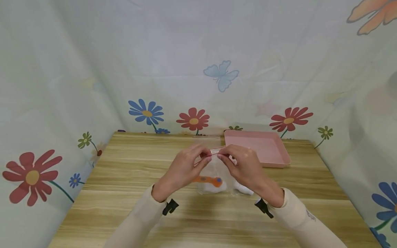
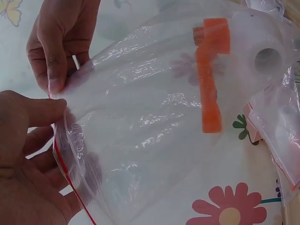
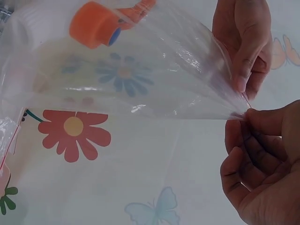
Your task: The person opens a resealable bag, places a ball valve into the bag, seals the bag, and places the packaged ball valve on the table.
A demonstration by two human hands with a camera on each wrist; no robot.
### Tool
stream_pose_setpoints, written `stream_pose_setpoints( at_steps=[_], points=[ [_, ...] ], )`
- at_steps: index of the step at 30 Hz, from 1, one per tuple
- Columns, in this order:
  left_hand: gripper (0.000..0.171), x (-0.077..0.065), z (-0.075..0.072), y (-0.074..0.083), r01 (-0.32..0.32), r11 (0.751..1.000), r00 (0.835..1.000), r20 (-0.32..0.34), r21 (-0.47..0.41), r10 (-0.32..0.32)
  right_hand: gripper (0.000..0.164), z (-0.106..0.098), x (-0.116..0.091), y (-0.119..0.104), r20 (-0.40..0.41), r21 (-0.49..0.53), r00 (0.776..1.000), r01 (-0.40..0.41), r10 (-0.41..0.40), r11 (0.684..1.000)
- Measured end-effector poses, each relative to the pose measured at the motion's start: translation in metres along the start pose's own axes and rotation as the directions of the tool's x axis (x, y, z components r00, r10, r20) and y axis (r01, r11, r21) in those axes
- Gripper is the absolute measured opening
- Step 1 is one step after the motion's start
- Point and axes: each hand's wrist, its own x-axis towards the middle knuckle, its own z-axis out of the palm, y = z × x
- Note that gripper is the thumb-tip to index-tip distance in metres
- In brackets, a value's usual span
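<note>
Both hands hold up a clear zip bag (image 2: pixel 136 103) by its red-lined mouth edge. My left hand (image 1: pixel 186 165) pinches that edge between thumb and fingers. Close beside it, my right hand (image 1: pixel 246 165) pinches the same edge, fingertips a short gap from the left ones. Through the film, in the lower part of the bag, show an orange handle-like piece (image 2: pixel 210 89) with a blue end (image 3: pixel 114 37) and a white roll (image 2: pixel 251 35) with a round hole in its end. The bag hangs from the hands toward the wooden table.
A pink tray (image 1: pixel 280 164) stands at the back right of the wooden table (image 1: pixel 136 165). Another clear bag with a red line (image 2: pixel 281 126) lies right of the held bag, near a white item (image 1: pixel 243 188). A flower-printed cloth (image 1: pixel 173 79) walls the table.
</note>
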Motion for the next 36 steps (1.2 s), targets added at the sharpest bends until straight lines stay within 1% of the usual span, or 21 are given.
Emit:
stream_pose_setpoints(
  at_steps=[7, 12, 19, 23, 28, 30, 36],
  points=[
    [0.006, -0.0002, -0.0002, -0.0013, -0.021, 0.999, 1.000, 0.013, -0.031, 0.021, 0.012, -0.0009, -0.0008, -0.0001, 0.002, 0.008, 1.000, 0.003, -0.003, 1.000],
    [0.006, -0.0007, -0.0006, -0.0016, -0.004, 0.999, 1.000, 0.025, -0.041, 0.005, 0.012, 0.0002, -0.0013, 0.0000, -0.002, 0.011, 1.000, 0.012, -0.012, 1.000],
    [0.008, -0.0018, -0.0021, -0.0045, 0.010, 0.996, 0.999, 0.051, -0.088, -0.006, 0.013, -0.0013, -0.0020, 0.0011, -0.019, 0.017, 1.000, 0.018, -0.018, 1.000],
    [0.006, -0.0031, -0.0037, -0.0067, 0.018, 0.994, 0.999, 0.048, -0.112, -0.013, 0.014, -0.0042, -0.0017, 0.0019, -0.032, 0.018, 0.999, 0.017, -0.016, 1.000],
    [0.005, -0.0041, -0.0054, -0.0059, 0.003, 0.992, 1.000, 0.028, -0.127, 0.000, 0.014, -0.0049, -0.0010, 0.0019, -0.032, 0.023, 0.999, 0.016, -0.016, 1.000],
    [0.006, -0.0046, -0.0064, -0.0060, 0.014, 0.992, 0.999, 0.032, -0.124, -0.010, 0.013, -0.0048, -0.0012, 0.0020, -0.028, 0.021, 0.999, 0.016, -0.015, 1.000],
    [0.008, -0.0073, -0.0091, -0.0102, 0.069, 0.993, 0.995, 0.073, -0.098, -0.062, 0.013, -0.0056, -0.0018, 0.0034, -0.022, 0.009, 1.000, 0.010, -0.010, 1.000]
  ],
)
